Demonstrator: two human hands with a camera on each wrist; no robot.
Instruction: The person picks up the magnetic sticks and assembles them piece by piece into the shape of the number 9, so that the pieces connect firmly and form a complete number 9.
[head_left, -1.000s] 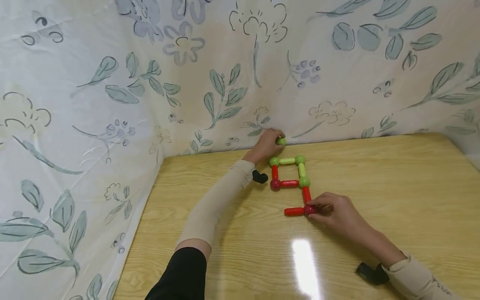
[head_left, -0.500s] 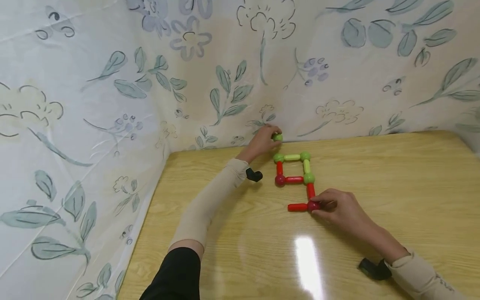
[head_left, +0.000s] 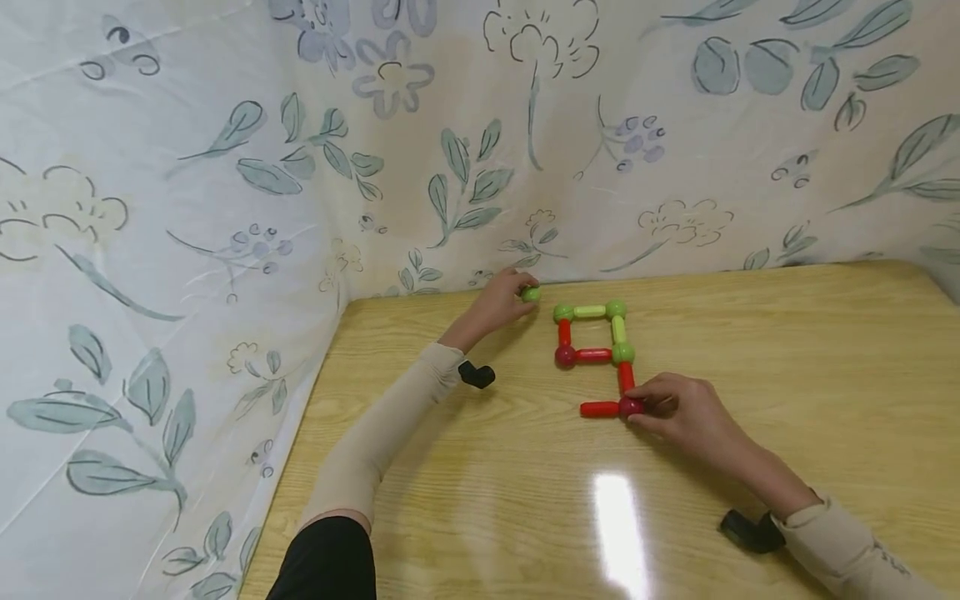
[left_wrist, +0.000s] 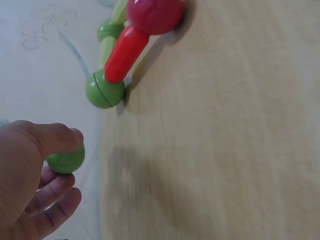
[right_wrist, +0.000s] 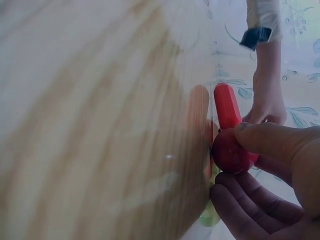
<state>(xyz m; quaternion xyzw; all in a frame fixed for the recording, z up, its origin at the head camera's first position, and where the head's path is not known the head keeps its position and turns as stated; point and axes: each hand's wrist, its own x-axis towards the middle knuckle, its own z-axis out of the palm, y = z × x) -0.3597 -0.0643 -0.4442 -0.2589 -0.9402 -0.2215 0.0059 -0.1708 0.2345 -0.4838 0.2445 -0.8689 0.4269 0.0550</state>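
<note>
On the table lies a shape of joined rods and balls: a square with a tail toward the near side. Three green balls (head_left: 616, 310) and one dark red ball (head_left: 566, 356) form its corners, linked by yellow-green rods (head_left: 589, 312) and red rods (head_left: 593, 355). My right hand (head_left: 693, 417) pinches the dark red ball (right_wrist: 231, 151) at the tail's end, from which a red rod (head_left: 599, 409) points left. Left of the square, my left hand (head_left: 495, 307) holds a loose green ball (left_wrist: 67, 159) between thumb and fingers, above the table's back edge.
The wooden table (head_left: 787, 358) meets a floral cloth (head_left: 675, 150) at the back and left. Black camera mounts (head_left: 477, 374) jut from both wrists. A bright light reflection (head_left: 619, 525) lies on the near tabletop.
My left hand has moved left and lower with the green ball, away from the square. The right hand keeps its pinch on the dark red ball; the head view has shifted slightly.
</note>
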